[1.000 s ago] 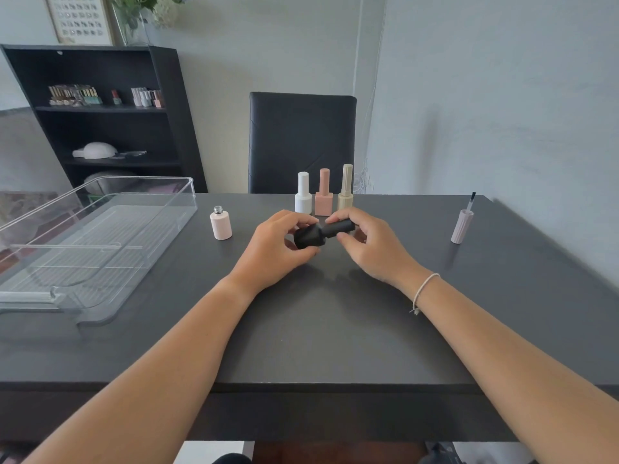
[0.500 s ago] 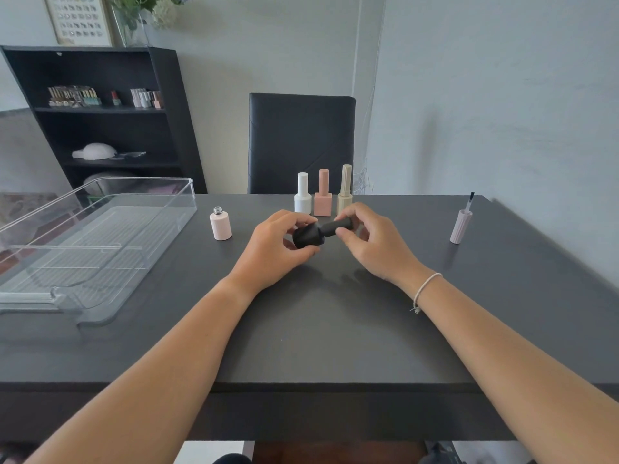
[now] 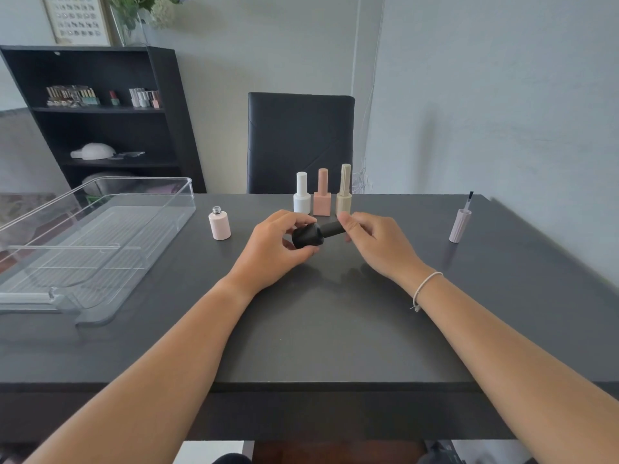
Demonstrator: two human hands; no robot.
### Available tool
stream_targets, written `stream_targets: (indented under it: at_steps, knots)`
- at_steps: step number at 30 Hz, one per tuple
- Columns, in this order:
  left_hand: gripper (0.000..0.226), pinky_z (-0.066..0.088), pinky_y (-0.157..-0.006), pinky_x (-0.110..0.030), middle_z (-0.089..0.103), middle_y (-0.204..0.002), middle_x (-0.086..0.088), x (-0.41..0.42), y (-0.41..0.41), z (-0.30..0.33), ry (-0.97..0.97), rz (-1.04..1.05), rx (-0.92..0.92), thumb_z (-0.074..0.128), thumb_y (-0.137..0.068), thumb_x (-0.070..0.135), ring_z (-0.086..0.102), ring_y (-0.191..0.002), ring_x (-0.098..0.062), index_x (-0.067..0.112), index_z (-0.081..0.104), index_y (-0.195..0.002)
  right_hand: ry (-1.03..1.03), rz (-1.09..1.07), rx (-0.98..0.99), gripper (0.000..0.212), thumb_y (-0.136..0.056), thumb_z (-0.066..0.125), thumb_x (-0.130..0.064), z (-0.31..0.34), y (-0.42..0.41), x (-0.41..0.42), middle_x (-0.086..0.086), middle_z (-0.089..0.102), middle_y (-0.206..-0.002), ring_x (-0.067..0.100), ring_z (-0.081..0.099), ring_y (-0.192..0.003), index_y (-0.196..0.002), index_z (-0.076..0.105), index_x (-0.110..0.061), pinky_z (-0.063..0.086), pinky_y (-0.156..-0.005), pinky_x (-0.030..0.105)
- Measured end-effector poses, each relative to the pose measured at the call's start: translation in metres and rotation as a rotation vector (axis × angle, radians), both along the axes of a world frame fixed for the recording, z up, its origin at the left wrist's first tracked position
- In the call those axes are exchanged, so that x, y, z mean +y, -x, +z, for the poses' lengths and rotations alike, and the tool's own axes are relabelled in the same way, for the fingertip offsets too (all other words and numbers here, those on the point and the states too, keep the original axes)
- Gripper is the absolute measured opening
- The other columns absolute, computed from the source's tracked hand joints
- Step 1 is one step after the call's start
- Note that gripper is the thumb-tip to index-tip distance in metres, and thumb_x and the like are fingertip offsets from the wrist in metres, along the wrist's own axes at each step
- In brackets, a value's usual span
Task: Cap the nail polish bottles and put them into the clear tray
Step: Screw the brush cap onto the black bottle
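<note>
A black nail polish bottle [image 3: 307, 236] is tilted on its side above the table, its body gripped in my left hand [image 3: 273, 249]. The fingers of my right hand [image 3: 375, 239] pinch its black cap [image 3: 333, 228]. Behind them stand three capped bottles: white [image 3: 301, 195], pink [image 3: 322, 194] and beige [image 3: 344, 192]. An uncapped pale pink bottle [image 3: 219, 224] stands to the left. Its pale cap [image 3: 460, 224] stands brush-up at the right. The clear tray [image 3: 100, 236] lies empty at the left.
The dark table [image 3: 318, 329] has its front edge near me. A black chair [image 3: 299, 142] stands behind the table. A black shelf [image 3: 100, 115] with small bottles is at the back left. A wall runs along the right.
My right fingers have shifted along the black cap toward its tip, turning it. The black bottle stays in my left hand at much the same place.
</note>
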State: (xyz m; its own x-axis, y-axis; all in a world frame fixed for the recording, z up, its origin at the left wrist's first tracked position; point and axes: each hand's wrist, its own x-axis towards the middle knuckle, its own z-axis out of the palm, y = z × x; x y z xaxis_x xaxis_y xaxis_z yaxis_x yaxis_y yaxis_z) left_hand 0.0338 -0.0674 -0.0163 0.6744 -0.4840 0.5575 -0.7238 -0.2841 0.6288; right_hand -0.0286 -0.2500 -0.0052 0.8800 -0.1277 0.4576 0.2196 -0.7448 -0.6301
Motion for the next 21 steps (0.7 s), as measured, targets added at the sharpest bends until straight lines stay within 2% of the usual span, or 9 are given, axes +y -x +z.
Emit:
stream_targets:
  at_steps: [4,5,6,9,10,14,16,19,21]
  knots:
    - [0.037,0.047,-0.071,-0.009,0.058,-0.1,0.005,-0.0001,-0.0002,-0.0004,0.003,0.001,0.001,0.074,-0.072,0.013,0.056,-0.092,-0.012,0.024,0.062,-0.104,-0.001,0.048,-0.07,0.009,-0.088,0.054,-0.033,0.0001,0.0016,-0.0006,-0.014,0.048,-0.066,0.0,0.047,-0.058,-0.088,0.051,-0.024,0.034,-0.057,0.012]
    - [0.037,0.047,-0.071,-0.008,0.058,-0.1,0.006,0.0,-0.0003,-0.0004,0.001,0.0,0.001,0.074,-0.072,0.013,0.056,-0.092,-0.012,0.024,0.062,-0.105,0.014,0.049,-0.075,0.005,-0.088,0.055,-0.028,0.0003,0.0016,-0.0004,-0.015,0.048,-0.067,0.001,0.047,-0.057,-0.088,0.052,-0.024,0.034,-0.058,0.012]
    - [0.037,0.047,-0.071,-0.008,0.058,-0.1,0.007,0.0003,-0.0003,-0.0004,-0.002,-0.002,-0.001,0.074,-0.072,0.013,0.056,-0.092,-0.011,0.025,0.062,-0.105,0.018,0.043,-0.075,0.007,-0.088,0.055,-0.028,0.0002,0.0014,-0.0001,-0.014,0.049,-0.066,0.003,0.046,-0.057,-0.085,0.053,-0.021,0.034,-0.057,0.015]
    - [0.037,0.046,-0.071,-0.008,0.056,-0.097,0.012,0.0005,-0.0001,-0.0005,-0.006,-0.007,-0.002,0.074,-0.072,0.013,0.055,-0.092,-0.011,0.025,0.062,-0.105,0.01,-0.002,-0.019,0.041,-0.091,0.045,-0.043,0.0004,0.0008,-0.0001,-0.003,0.052,-0.059,0.009,0.044,-0.053,-0.075,0.057,-0.006,0.034,-0.055,0.023]
    - [0.037,0.046,-0.071,-0.008,0.056,-0.097,0.013,0.0009,-0.0001,-0.0006,-0.003,-0.007,-0.001,0.074,-0.072,0.013,0.055,-0.092,-0.01,0.025,0.062,-0.105,0.005,-0.003,-0.012,0.044,-0.091,0.043,-0.045,0.0006,0.0009,0.0,-0.002,0.052,-0.058,0.009,0.043,-0.053,-0.075,0.056,-0.006,0.033,-0.055,0.023]
    - [0.037,0.047,-0.072,-0.008,0.058,-0.1,0.007,0.0006,-0.0009,-0.0002,-0.003,-0.002,-0.006,0.074,-0.072,0.013,0.056,-0.092,-0.012,0.023,0.062,-0.105,0.016,0.054,-0.054,0.009,-0.088,0.055,-0.032,0.0002,0.0018,-0.0004,-0.013,0.049,-0.068,0.003,0.046,-0.057,-0.09,0.051,-0.024,0.034,-0.057,0.015]
    - [0.037,0.046,-0.072,-0.007,0.058,-0.101,0.006,0.0005,-0.0008,-0.0005,-0.013,-0.004,-0.011,0.074,-0.072,0.013,0.055,-0.092,-0.012,0.023,0.062,-0.106,0.041,0.056,-0.055,0.006,-0.087,0.056,-0.027,-0.0009,0.001,-0.0004,-0.015,0.049,-0.069,0.003,0.045,-0.056,-0.088,0.052,-0.023,0.034,-0.058,0.015]
    - [0.037,0.048,-0.073,-0.008,0.058,-0.101,0.006,0.0002,-0.001,-0.0012,-0.021,-0.009,-0.015,0.074,-0.072,0.014,0.055,-0.092,-0.012,0.023,0.062,-0.106,0.025,0.007,-0.006,0.036,-0.09,0.047,-0.042,-0.0016,-0.0006,-0.0012,-0.008,0.049,-0.059,0.009,0.044,-0.054,-0.077,0.057,-0.01,0.037,-0.055,0.026]
    - [0.037,0.047,-0.072,-0.008,0.058,-0.1,0.007,0.0002,-0.0013,-0.0016,-0.017,-0.007,-0.013,0.074,-0.072,0.014,0.055,-0.091,-0.011,0.025,0.061,-0.105,0.015,0.001,0.005,0.041,-0.09,0.043,-0.048,-0.0015,-0.0001,-0.0017,-0.007,0.048,-0.057,0.009,0.044,-0.054,-0.075,0.055,-0.011,0.036,-0.055,0.027]
